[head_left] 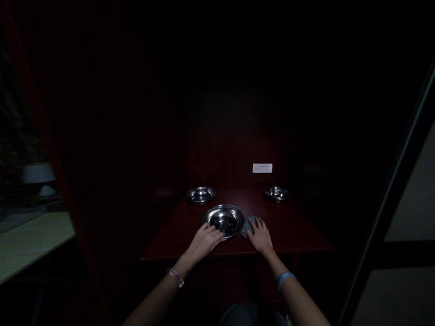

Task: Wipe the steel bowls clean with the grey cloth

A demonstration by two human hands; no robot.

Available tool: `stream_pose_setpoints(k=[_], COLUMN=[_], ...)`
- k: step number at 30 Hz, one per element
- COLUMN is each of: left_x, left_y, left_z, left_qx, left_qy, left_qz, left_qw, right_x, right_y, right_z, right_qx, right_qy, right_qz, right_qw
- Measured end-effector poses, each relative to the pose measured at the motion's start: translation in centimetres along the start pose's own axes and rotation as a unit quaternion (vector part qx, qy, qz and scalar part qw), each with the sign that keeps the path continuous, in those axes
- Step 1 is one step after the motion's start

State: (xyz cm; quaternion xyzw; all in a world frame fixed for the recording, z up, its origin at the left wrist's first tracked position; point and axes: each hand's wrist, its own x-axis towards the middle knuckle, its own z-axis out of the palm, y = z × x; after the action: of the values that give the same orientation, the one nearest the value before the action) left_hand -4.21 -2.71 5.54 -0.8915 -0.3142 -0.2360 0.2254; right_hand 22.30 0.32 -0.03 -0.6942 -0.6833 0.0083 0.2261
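Note:
A wide steel bowl rests near the front middle of the dark red table. My left hand is at the bowl's front left, its fingers curled over the rim and the thumb side hidden. Just right of the bowl, a crumpled grey-blue cloth lies on the table. My right hand rests on this cloth with its fingers spread, pressing it flat from above.
Farther back stand two more steel bowls, one at the left and one at the right. A white socket plate is on the back wall. Beyond the left partition are a pale tabletop and a lamp.

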Motion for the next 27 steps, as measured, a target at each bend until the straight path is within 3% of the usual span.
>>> stream_pose_setpoints(k=[20,27], left_x=[-0.5,-0.3], left_y=[0.8,1.1], left_z=[1.1,0.7], left_qx=[-0.006,-0.016], left_qy=[-0.022,-0.021], left_qz=[0.017,0.017], left_qw=[1.0,1.0], right_x=[-0.2,-0.2], right_y=[0.2,0.1], right_z=[-0.3,-0.3], right_qx=[-0.002,-0.003], right_qy=[0.001,0.001], right_qz=[-0.004,0.0], right_qw=[1.0,1.0])
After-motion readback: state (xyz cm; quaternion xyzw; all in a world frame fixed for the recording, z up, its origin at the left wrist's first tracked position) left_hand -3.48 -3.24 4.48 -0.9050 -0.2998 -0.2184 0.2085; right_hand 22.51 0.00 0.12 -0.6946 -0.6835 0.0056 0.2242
